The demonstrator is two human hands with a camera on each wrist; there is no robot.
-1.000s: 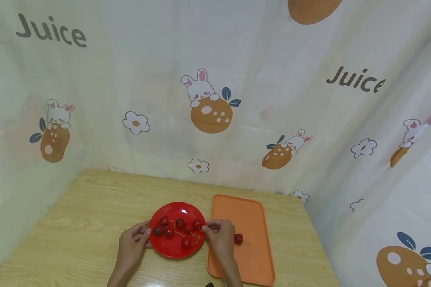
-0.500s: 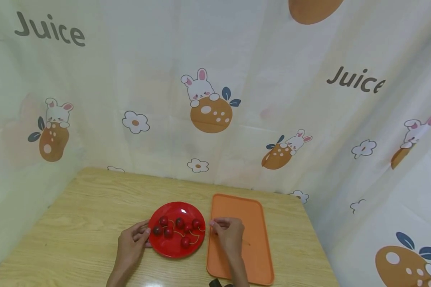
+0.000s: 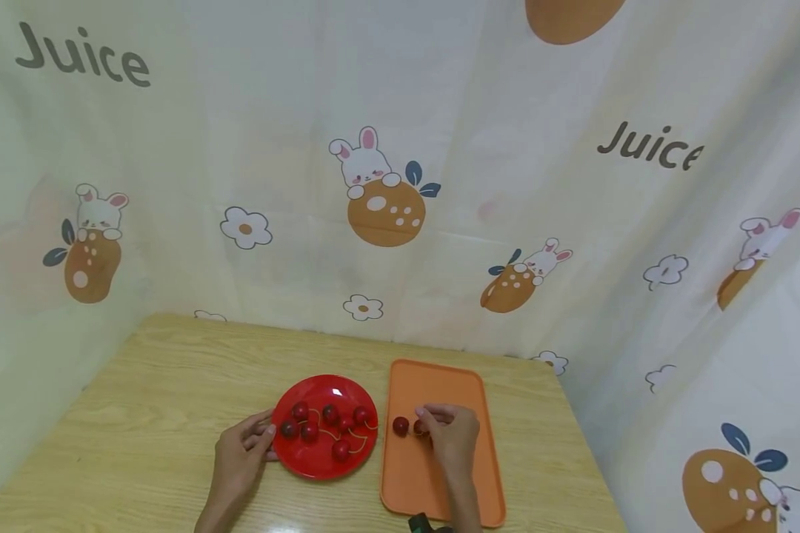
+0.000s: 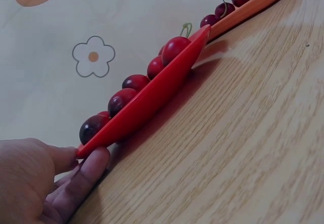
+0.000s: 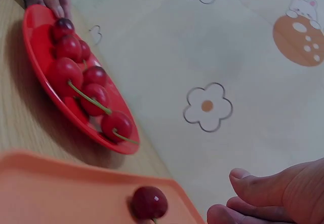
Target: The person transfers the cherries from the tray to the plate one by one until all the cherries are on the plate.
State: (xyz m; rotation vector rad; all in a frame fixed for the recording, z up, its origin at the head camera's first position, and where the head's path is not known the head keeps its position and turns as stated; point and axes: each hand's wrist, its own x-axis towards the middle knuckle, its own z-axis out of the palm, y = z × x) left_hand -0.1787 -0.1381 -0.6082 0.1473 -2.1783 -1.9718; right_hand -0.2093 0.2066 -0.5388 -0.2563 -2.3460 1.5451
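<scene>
A red plate [image 3: 320, 465] bears several dark red cherries [image 3: 341, 450] with green stems. My left hand [image 3: 240, 451] pinches the plate's left rim, thumb on top and fingers beneath, as the left wrist view shows. To the right, over an orange tray [image 3: 410, 481], hovers my right hand [image 3: 456, 437]. A gap shows between its thumb and fingers in the right wrist view, and I see nothing held there. On the tray lie a cherry [image 3: 401, 426] and a second one partly covered by the right hand. The left wrist view shows three tray cherries [image 4: 224, 9].
The plate and tray stand close side by side on a wooden table [image 3: 193, 385]. Behind and at both sides hangs a pale printed curtain [image 3: 293, 148]. A dark object [image 3: 421, 523] shows at the bottom edge by the right wrist.
My right hand has left the plate's right rim and moved right over the tray, uncovering a cherry at the tray's left side. My left hand keeps its hold on the plate.
</scene>
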